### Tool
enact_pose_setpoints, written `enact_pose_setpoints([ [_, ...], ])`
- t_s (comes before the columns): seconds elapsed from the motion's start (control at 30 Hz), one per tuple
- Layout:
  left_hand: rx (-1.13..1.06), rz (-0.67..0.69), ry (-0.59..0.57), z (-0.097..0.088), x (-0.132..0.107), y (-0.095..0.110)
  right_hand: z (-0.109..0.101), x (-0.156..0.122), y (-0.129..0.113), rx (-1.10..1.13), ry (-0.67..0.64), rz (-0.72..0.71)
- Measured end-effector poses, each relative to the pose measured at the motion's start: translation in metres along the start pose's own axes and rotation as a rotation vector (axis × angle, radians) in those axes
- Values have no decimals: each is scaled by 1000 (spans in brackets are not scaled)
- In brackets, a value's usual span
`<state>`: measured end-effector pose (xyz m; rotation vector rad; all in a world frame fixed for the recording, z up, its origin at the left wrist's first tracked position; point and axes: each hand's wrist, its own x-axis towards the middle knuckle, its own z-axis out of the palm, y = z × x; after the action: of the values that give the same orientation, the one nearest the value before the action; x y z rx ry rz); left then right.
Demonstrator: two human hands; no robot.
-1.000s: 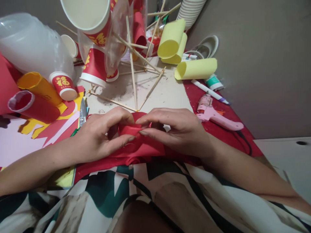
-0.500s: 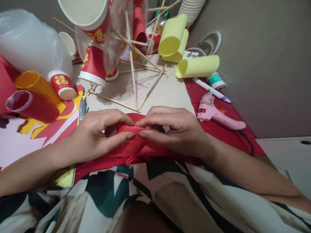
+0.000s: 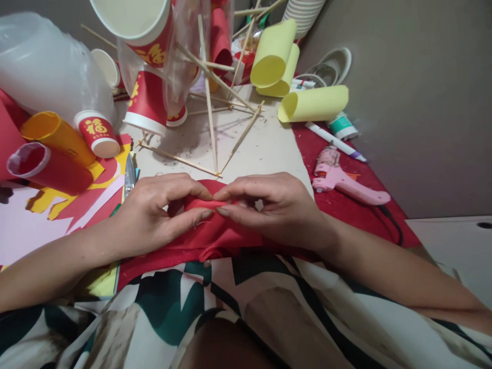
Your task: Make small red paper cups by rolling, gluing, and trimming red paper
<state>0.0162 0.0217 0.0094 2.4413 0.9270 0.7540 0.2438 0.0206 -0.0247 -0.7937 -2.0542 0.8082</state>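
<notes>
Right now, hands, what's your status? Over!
Left hand and right hand both pinch red sheet, fingertips close together. Stick frame just beyond them. Scissors near left hand.

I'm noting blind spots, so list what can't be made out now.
All in the head view:
Red paper: pinched part hidden by fingers of the left hand and right hand.
Scissors: lower end hidden behind the left hand.
Large upper cup: rim cut off by the top edge.
Small red cup: lettering below gold character too small to read.
</notes>
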Motion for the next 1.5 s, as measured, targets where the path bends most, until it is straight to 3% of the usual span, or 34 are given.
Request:
enact_pose_setpoints([
  [0.23, -2, -19, -14, -1, 1, 0, 1, -1, 1, -123, 11, -123],
  [0.63, -89, -57, -90, -4, 4, -1, 1, -1, 1, -292, 25, -205],
  [0.93, -117, 39, -5, -4, 5, -6, -4, -1, 3, -236, 27, -213],
  [1.1, -116, 28, -34, -5, 6, -7, -7, 0, 4, -235, -38, -225],
  [1.5, -189, 0, -101, -13, 6, -9, -16, 2, 3, -239, -24, -238],
])
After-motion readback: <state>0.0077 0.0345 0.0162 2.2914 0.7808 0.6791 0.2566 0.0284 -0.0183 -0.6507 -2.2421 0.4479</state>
